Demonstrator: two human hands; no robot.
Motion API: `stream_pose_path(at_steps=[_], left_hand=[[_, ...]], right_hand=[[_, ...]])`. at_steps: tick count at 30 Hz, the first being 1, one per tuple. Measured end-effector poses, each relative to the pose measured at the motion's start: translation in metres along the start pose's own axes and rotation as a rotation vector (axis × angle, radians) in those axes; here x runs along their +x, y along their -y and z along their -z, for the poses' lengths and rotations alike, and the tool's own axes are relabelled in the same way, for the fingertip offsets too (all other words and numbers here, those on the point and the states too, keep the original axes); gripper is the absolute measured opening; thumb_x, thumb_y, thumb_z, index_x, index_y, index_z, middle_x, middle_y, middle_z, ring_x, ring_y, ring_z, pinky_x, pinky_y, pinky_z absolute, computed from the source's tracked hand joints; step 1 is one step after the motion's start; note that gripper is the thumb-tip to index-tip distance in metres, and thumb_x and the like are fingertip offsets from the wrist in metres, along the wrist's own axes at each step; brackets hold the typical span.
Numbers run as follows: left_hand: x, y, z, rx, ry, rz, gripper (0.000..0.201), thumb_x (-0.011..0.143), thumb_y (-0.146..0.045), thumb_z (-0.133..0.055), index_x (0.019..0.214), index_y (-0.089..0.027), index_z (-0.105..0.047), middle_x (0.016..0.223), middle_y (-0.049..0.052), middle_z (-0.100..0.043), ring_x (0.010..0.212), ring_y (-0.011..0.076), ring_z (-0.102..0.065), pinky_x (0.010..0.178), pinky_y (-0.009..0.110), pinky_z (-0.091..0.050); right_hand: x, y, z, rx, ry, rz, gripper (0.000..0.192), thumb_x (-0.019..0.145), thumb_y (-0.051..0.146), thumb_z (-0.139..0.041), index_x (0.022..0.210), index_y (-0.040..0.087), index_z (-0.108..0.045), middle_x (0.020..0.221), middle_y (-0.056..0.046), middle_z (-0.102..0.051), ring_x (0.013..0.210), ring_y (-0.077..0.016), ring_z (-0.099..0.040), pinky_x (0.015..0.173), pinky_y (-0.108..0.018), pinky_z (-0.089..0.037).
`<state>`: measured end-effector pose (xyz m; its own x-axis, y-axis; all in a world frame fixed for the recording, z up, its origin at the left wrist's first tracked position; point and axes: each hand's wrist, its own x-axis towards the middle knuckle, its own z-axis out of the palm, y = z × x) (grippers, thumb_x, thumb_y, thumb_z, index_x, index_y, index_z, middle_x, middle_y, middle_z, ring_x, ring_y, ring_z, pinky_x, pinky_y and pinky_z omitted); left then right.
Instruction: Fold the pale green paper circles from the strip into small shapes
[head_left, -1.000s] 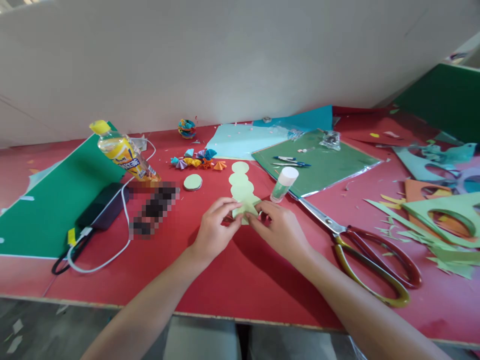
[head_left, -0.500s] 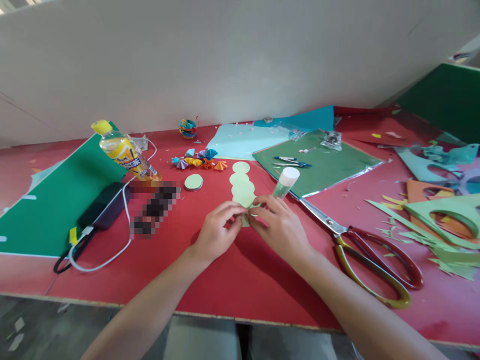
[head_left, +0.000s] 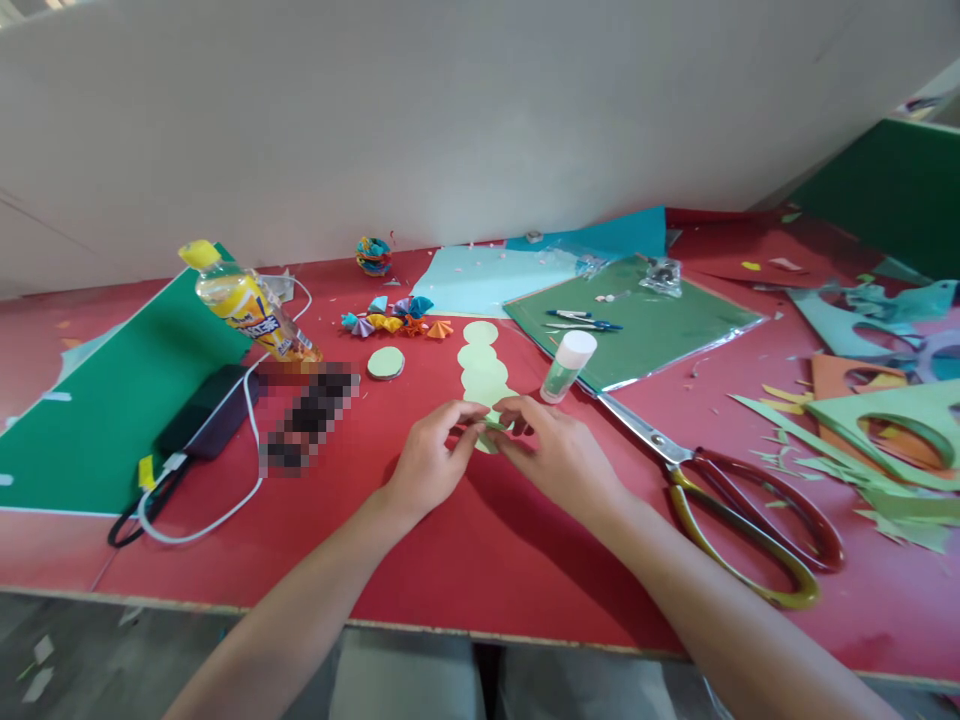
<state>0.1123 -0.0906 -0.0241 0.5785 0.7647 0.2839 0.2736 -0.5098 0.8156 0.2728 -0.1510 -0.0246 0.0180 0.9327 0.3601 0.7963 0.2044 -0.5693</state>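
Observation:
A chain of pale green paper circles (head_left: pixel 482 365) lies on the red table (head_left: pixel 465 540), running away from me. My left hand (head_left: pixel 429 463) and my right hand (head_left: pixel 551 455) meet at its near end, and the fingertips of both pinch and fold the nearest circle. A glue stick (head_left: pixel 568 366) with a white cap stands just beyond my right hand. One loose green paper disc (head_left: pixel 385 362) lies to the left of the chain.
Large scissors (head_left: pixel 731 495) lie open at the right, beside green paper scraps (head_left: pixel 862 470). A yellow bottle (head_left: pixel 247 310), a black power bank with white cable (head_left: pixel 206 415) and green card (head_left: pixel 97 410) are at left. Small folded paper fans (head_left: pixel 394 318), pens (head_left: pixel 581 320) and coloured sheets sit behind.
Both hands stayed at the near end of the chain. The fingertips closed tighter on the nearest circle, which now shows less and looks more folded.

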Motion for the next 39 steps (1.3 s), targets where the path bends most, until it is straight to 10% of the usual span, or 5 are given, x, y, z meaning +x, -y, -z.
stream_pose_path(at_steps=[9,19,39], left_hand=[[0.0,-0.002,0.0,0.015,0.099,0.025,0.015,0.078,-0.013,-0.055,0.09,-0.019,-0.062,0.088,0.003,-0.067,0.08,0.0154,-0.063,0.073,0.026,-0.05],[0.007,-0.006,0.005,-0.578,-0.063,0.481,0.012,0.067,-0.024,-0.072,0.075,-0.017,-0.067,0.069,-0.001,-0.067,0.062,0.0101,-0.059,0.061,0.019,-0.045],[0.006,-0.003,0.009,-0.511,0.097,0.345,0.022,0.071,-0.032,-0.071,0.087,-0.017,-0.07,0.08,0.003,-0.069,0.068,0.0116,-0.06,0.062,0.021,-0.05]], right_hand=[[-0.001,-0.002,0.002,-0.013,0.06,0.137,0.026,0.087,0.017,-0.049,0.111,0.022,-0.058,0.085,-0.005,-0.07,0.078,-0.02,-0.064,0.068,-0.03,-0.047],[0.008,-0.002,0.002,0.617,0.141,-0.262,0.024,0.085,0.035,-0.053,0.094,0.018,-0.067,0.092,-0.005,-0.07,0.084,-0.0191,-0.064,0.074,-0.03,-0.048],[0.007,-0.001,0.01,0.547,0.172,-0.246,0.021,0.082,0.03,-0.055,0.075,0.017,-0.071,0.072,-0.002,-0.069,0.068,-0.0168,-0.06,0.063,-0.025,-0.044]])
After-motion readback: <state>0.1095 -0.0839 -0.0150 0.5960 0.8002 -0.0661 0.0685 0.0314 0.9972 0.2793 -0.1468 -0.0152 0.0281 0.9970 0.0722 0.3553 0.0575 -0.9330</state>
